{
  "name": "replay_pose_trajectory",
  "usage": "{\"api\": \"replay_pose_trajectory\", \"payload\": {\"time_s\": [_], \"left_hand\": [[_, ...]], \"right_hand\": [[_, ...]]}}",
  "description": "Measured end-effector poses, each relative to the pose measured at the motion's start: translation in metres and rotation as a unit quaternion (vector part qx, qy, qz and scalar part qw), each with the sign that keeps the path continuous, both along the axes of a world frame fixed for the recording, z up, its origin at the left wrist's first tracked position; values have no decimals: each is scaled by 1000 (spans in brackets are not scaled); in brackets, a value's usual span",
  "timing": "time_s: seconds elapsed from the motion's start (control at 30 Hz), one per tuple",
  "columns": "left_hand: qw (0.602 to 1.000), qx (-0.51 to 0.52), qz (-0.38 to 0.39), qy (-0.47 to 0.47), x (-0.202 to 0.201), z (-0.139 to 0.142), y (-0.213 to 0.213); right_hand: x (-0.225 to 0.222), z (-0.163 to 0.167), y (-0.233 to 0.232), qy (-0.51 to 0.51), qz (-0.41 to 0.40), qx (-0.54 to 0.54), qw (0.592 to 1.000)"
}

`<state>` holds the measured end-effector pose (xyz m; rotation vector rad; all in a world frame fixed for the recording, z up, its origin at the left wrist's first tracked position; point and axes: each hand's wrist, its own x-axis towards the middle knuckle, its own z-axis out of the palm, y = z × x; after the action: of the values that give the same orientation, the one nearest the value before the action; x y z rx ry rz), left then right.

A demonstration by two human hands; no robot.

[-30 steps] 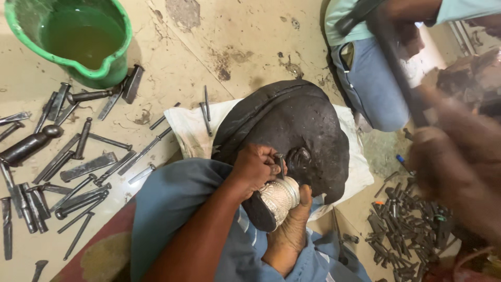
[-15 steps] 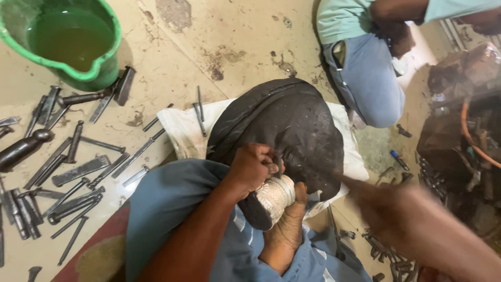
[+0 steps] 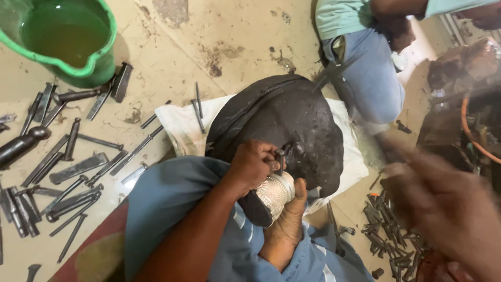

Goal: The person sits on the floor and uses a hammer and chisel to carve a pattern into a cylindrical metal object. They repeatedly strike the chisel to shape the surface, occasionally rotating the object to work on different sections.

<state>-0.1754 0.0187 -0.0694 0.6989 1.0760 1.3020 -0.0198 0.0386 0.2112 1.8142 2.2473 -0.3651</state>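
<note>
Down on the stained concrete floor (image 3: 250, 42), your left hand (image 3: 253, 167) pinches a thin dark metal punch (image 3: 281, 159) upright over the embossed silver cup (image 3: 275, 192); your blurred right hand (image 3: 443, 209) hangs well apart, fingers unreadable.

**Floor Strewn With Iron Tools Around the Work Spot**

A green plastic tub (image 3: 78, 62) holding murky greenish water stands at the upper left on a stained concrete floor (image 3: 219, 36). Below it, dark metal punches and chisels (image 3: 68, 172) lie scattered in loose rows, some touching, a few leaning toward the tub's base. A second heap of similar punches (image 3: 389, 237) sits at the lower right. A white cloth (image 3: 180, 128) is spread on the floor, with two thin rods (image 3: 197, 112) lying across its upper edge. At the top right another person in light blue trousers (image 3: 370, 73) sits close by. An orange hose (image 3: 472, 138) curves along the right edge.
</note>
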Motion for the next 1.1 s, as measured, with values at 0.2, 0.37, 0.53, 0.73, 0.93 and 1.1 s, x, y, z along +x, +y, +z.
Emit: {"api": "replay_pose_trajectory", "payload": {"time_s": [0.2, 0.37, 0.53, 0.73, 0.93, 1.1], "left_hand": [[999, -5, -32, 16, 0, 2, 1], [999, 10, -23, 29, -1, 4, -1], [996, 59, -35, 57, -3, 9, -6], [996, 39, -35, 71, -4, 15, -11], [989, 79, -30, 124, -4, 11, -7], [991, 82, -45, 97, -3, 4, -7]], "right_hand": [[17, -16, -9, -128, -45, -130, 982], [27, -18, -35, 126, -77, 72, 986], [40, -28, -39, -111, -73, -63, 989], [44, -25, -58, 209, -65, 138, 966], [40, -33, -59, 29, -88, 65, 994], [62, -54, -62, 72, 86, 122, 986]]}}
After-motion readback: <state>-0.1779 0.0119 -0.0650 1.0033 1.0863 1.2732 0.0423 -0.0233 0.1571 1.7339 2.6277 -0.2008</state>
